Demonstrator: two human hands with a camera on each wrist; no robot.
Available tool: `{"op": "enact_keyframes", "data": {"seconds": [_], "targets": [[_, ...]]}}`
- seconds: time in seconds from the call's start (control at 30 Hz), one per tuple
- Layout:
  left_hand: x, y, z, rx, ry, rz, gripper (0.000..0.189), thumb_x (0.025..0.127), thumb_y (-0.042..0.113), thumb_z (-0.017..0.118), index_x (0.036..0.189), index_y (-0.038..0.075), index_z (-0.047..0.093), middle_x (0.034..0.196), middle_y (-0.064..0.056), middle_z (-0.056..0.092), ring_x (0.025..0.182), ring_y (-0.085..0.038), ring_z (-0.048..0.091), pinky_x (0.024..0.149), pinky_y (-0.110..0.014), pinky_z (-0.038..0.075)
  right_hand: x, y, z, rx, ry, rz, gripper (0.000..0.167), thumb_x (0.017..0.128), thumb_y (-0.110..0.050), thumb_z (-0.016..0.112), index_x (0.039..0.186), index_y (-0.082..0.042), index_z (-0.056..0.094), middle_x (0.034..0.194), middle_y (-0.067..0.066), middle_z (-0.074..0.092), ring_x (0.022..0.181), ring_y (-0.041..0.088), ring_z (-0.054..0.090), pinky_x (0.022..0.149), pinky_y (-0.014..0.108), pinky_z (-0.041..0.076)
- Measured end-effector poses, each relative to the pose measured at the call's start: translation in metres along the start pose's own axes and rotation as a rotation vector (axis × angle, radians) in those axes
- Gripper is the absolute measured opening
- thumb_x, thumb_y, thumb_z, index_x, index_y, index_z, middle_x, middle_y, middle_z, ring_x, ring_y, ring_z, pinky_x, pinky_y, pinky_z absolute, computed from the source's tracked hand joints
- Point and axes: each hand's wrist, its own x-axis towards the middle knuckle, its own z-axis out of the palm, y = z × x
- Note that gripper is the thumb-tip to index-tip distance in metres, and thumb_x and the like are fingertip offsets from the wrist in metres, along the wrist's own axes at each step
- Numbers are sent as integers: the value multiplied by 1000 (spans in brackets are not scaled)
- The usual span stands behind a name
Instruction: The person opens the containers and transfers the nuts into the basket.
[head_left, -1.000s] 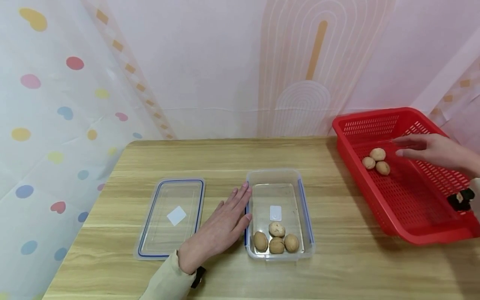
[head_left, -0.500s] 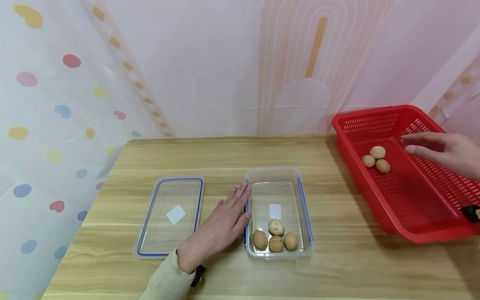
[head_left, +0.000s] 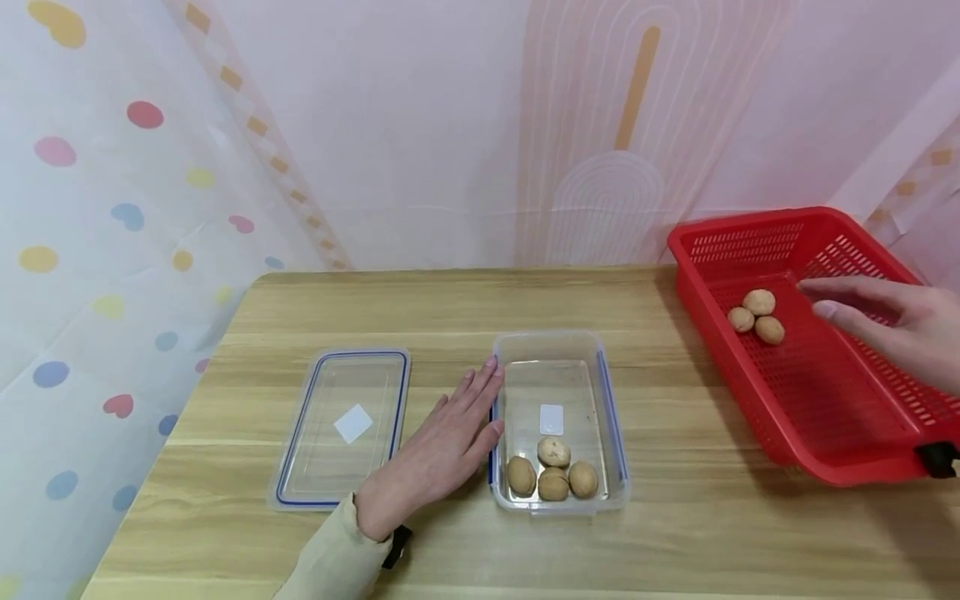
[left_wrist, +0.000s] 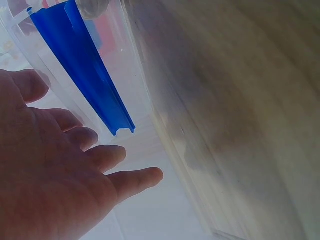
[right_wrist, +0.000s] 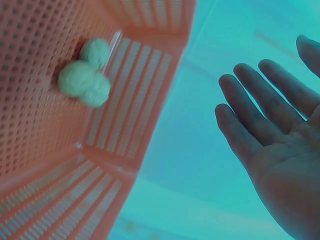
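My left hand (head_left: pixel 450 437) lies with straight fingers along the left side of a clear plastic food container (head_left: pixel 555 346), fingertips right at its blue side clip (left_wrist: pixel 82 65). Several walnuts (head_left: pixel 553 483) sit together at the container's near end. Over the right side of a red plastic basket (head_left: pixel 731 392), my right hand (head_left: pixel 900 325) hovers with relaxed fingers and nothing in them. Three walnuts (head_left: pixel 769 330) lie clustered on the basket floor, left of that hand. The right wrist view shows the same walnuts (right_wrist: pixel 77 79) beyond the open palm (right_wrist: pixel 295 160).
A clear lid with a blue seal (head_left: pixel 345 467) lies flat on the wooden table (head_left: pixel 450 312), left of the container. A patterned cloth backdrop (head_left: pixel 420 133) rises behind the table's back edge. The basket stands at the table's right side.
My right hand has drifted right and slightly down over the basket, away from the three walnuts. The left hand and the container have stayed in place.
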Motion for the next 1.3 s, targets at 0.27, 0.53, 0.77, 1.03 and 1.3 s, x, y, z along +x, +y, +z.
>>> {"op": "enact_keyframes", "data": {"seconds": [0.27,0.53,0.77,1.03,1.3], "targets": [[0,1,-1,3,-7,3,65,113,39,36,167,13,11,172,0,-1,157,-34,12,120,-65,22,-20,-27,4,92,51,-74,40,97,-15,74,136,-9,68,124,9,72,95,-12,49,62,1,41],[-2,1,-4,4,-10,-9,65,113,39,36,167,14,9,172,2,-3,158,-33,10,121,-64,21,-25,-54,20,153,75,-259,46,91,-8,79,135,-19,71,125,-35,60,118,-20,46,90,-4,34],[-4,-1,-3,-1,-4,-3,65,113,39,36,167,13,10,172,2,-3,158,-34,11,121,-65,21,-30,-80,29,163,80,-433,56,84,-1,84,134,-21,72,120,-8,73,118,-11,55,91,2,42],[-4,-1,-3,-5,-1,-2,65,113,38,37,167,12,12,172,2,-2,158,-34,11,120,-65,21,-38,-108,50,248,-4,-605,57,81,2,84,134,-13,70,130,-3,71,118,-2,63,97,9,46],[-4,-1,-3,-18,6,4,64,113,36,39,166,10,15,172,0,1,157,-36,13,120,-66,23,-46,-126,79,365,-111,-640,53,87,-3,80,138,-13,67,136,0,68,126,14,63,106,14,43]]}}
